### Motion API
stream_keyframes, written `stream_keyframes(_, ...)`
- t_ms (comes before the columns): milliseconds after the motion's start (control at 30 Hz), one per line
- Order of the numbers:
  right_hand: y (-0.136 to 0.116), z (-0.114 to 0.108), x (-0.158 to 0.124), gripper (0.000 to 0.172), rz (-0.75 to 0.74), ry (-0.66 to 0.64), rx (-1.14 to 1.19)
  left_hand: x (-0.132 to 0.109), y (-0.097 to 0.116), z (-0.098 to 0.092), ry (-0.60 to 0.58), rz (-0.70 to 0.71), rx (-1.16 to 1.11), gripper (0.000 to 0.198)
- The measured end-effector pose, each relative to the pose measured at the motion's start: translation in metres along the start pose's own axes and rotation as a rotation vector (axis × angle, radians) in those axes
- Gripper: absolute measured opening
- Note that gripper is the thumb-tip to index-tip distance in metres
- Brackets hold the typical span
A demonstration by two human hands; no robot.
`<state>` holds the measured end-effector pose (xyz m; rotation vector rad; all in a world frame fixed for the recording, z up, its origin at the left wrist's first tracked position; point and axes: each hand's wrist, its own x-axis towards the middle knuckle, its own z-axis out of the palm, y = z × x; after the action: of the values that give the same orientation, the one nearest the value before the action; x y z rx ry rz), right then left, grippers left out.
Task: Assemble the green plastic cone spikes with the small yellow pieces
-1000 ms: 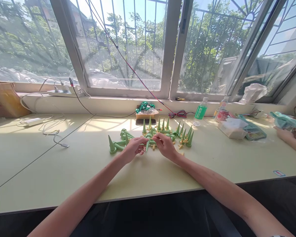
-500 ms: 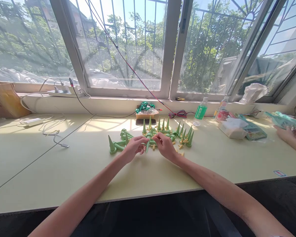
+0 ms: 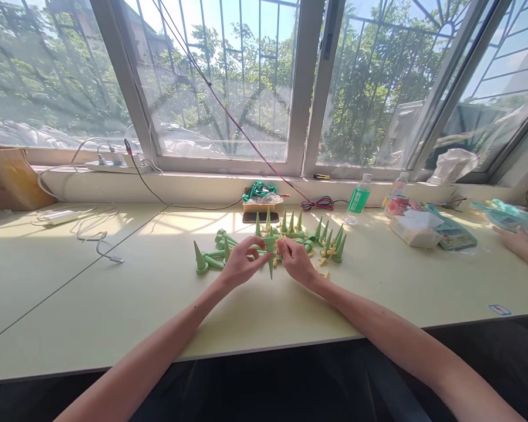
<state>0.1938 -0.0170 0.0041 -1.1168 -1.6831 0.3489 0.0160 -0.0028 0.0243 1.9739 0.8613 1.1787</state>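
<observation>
My left hand grips a green plastic plant-watering spike by its collar, the point hanging down just above the table. Pinched against the right side of that collar, my right hand holds what looks like a small yellow valve, mostly covered by the fingertips. Around and behind both hands are more green spikes, several upright on their caps and others lying flat. Loose yellow valves are scattered among them, mainly to the right.
Behind the spikes are a dark phone and a small box of green cord. A green-labelled bottle and a tissue pack stand to the right. Cables lie on the left. Another person's hand is at the far right.
The held spike has shifted slightly right and become more upright. My left hand has moved its fingers around the collar; the right hand remains pinched beside it.
</observation>
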Motion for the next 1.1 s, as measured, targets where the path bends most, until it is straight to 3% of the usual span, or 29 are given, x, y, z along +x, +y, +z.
stream_keyframes(100,0.001,0.002,0.0,0.045,0.043,-0.001,0.066,0.0,-0.003,0.002,0.032,0.086,0.076,0.026)
stream_keyframes(200,0.002,0.003,0.0,0.046,0.07,0.006,0.114,-0.001,-0.002,0.004,0.056,0.057,0.062,0.029)
stream_keyframes(400,0.003,0.003,0.0,0.043,0.053,0.06,0.133,0.003,0.006,0.001,0.052,-0.193,-0.163,0.039)
stream_keyframes(600,0.002,0.001,-0.002,0.039,-0.003,0.019,0.096,0.006,0.005,-0.003,-0.152,-0.507,-0.448,0.058)
stream_keyframes(733,0.001,0.001,-0.003,0.038,-0.04,-0.02,0.089,0.006,0.001,-0.003,-0.199,-0.544,-0.545,0.054)
stream_keyframes(1100,0.0,0.001,-0.003,0.036,-0.042,-0.057,0.122,0.007,0.01,-0.003,-0.167,-0.601,-0.615,0.032)
